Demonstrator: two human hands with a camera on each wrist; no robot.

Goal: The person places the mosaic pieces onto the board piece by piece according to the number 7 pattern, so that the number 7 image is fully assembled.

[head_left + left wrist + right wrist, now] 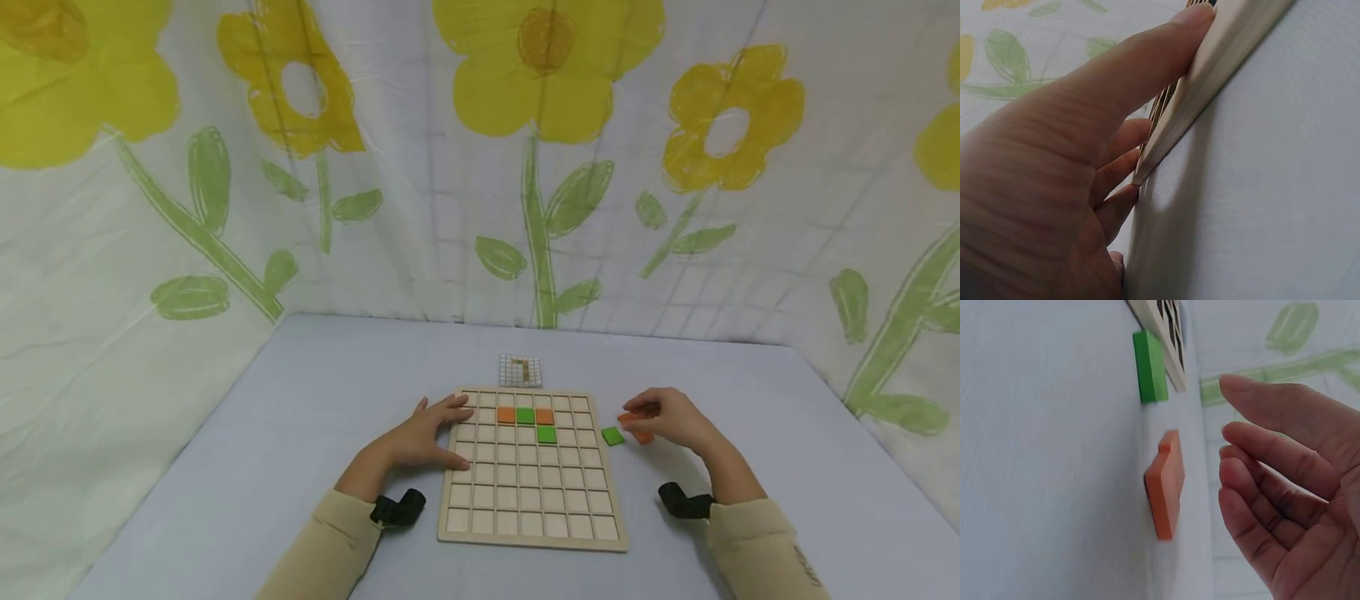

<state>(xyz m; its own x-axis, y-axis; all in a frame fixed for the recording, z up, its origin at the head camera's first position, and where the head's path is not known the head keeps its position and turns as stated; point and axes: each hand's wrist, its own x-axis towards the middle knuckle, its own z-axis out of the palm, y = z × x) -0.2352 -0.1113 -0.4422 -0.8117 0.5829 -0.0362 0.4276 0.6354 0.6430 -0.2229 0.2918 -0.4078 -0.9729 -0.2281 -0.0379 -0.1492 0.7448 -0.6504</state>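
Note:
A wooden grid board (pixel 528 498) lies flat on the table. Orange tiles (pixel 506 415) and green tiles (pixel 547 434) fill a few of its upper cells. My left hand (pixel 416 439) rests on the board's left edge, thumb and fingers spread over the rim; the left wrist view has the thumb along that wooden edge. To the right of the board, my right hand (pixel 672 419) hovers over loose orange tiles (pixel 1169 487), fingers loosely bent. In the right wrist view a gap separates its fingertips from them, with nothing held. One loose green tile (pixel 612 436) lies between board and orange tiles.
A small card with a coloured grid pattern (pixel 521 371) lies just beyond the board's far edge. Behind the white table (pixel 300 467) hangs a curtain (pixel 405 233) printed with yellow flowers. Each wrist wears a black camera mount (pixel 400 507).

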